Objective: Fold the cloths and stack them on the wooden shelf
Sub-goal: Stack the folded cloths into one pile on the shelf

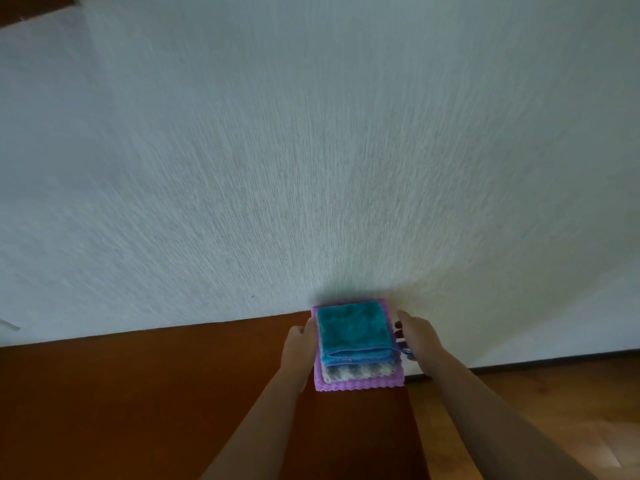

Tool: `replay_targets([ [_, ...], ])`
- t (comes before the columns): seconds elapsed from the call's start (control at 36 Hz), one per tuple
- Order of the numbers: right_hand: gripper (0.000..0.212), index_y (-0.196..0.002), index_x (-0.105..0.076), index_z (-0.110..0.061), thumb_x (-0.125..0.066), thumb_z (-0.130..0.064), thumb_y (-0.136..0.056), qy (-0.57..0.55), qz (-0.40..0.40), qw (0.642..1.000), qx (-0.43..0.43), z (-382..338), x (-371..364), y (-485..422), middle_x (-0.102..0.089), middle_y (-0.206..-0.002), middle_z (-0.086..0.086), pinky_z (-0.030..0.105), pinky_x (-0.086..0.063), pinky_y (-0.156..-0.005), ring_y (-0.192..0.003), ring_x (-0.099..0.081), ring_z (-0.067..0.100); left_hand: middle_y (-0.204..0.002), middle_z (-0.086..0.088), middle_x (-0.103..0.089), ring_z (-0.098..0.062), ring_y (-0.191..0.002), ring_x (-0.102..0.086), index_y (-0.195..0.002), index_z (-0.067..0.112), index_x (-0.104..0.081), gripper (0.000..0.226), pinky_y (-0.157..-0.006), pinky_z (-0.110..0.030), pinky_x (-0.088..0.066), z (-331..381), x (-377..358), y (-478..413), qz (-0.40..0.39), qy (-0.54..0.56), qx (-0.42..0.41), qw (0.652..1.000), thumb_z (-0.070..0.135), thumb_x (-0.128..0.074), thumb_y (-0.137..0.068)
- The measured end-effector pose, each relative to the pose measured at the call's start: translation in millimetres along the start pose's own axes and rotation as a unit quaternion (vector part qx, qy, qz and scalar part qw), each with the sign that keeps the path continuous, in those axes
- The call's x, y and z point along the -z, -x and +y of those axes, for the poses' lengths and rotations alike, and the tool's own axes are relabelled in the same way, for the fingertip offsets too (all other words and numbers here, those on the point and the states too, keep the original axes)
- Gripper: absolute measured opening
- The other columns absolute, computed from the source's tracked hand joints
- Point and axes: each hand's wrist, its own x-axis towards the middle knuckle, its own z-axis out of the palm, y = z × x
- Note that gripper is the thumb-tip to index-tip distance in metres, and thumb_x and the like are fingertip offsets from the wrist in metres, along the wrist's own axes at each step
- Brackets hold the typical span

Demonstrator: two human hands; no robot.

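Fingers (306,330) of the left hand (297,344) lie together, flat against the stack's 9 o'clock edge. At 3 o'clock the right hand (417,336) brings its fingertips (399,330) just beside the stack; whether they grip it or the blue loop (406,353) cannot be told. The stack is a teal cloth (351,332) on a grey cloth (356,372) on a purple cloth (360,385). It sits on the wooden shelf (173,393) at the view's 6 o'clock, its 12 o'clock edge against the white wall (311,150).
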Motion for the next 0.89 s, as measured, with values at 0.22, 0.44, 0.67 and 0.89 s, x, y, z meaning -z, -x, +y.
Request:
replay_targets([
  [0.22,0.06,-0.135,-0.042,-0.002,-0.024,-0.047,-0.099,-0.141,-0.052,0.988,-0.037,5,-5,3,-0.051,-0.128,0.015,0.041,-0.037,-0.102,-0.115,-0.049,0.028,-0.112,-0.005,-0.054,-0.014,-0.095,-0.055,-0.117,0.012,-0.048,0.036,-0.082,-0.032,-0.05,11,-8,3,0.029,-0.051,-0.088,0.994,0.039,-0.035,-0.098],
  [0.44,0.046,-0.104,-0.055,-0.01,-0.023,-0.044,-0.1,-0.195,-0.108,0.975,-0.012,2,-11,12,-0.059,-0.086,0.003,0.037,-0.042,-0.094,-0.081,-0.057,0.017,-0.105,-0.005,-0.063,-0.021,-0.098,-0.061,-0.112,0.017,-0.057,0.058,-0.089,-0.044,-0.05,-3,-19,-2,-0.021,0.01,-0.052,0.998,0.059,-0.027,-0.086],
  [0.67,0.044,-0.088,-0.056,-0.016,-0.022,-0.041,-0.101,-0.151,-0.12,0.981,0.01,6,-11,11,-0.061,-0.089,0.005,0.027,-0.047,-0.074,-0.081,-0.059,0.016,-0.112,-0.007,-0.055,-0.017,-0.102,-0.053,-0.112,0.016,-0.046,0.034,-0.091,-0.035,-0.044,2,-16,18,-0.044,0.011,-0.074,0.996,0.041,-0.024,-0.101],
  [0.89,0.048,-0.111,-0.057,-0.011,-0.024,-0.043,-0.1,-0.119,-0.144,0.982,0.035,5,-6,13,-0.061,-0.101,0.006,0.031,-0.042,-0.091,-0.093,-0.057,0.018,-0.11,-0.009,-0.056,-0.014,-0.094,-0.054,-0.111,0.014,-0.048,0.034,-0.079,-0.027,-0.046,-3,-18,15,-0.042,-0.029,-0.091,0.995,0.038,-0.027,-0.101],
])
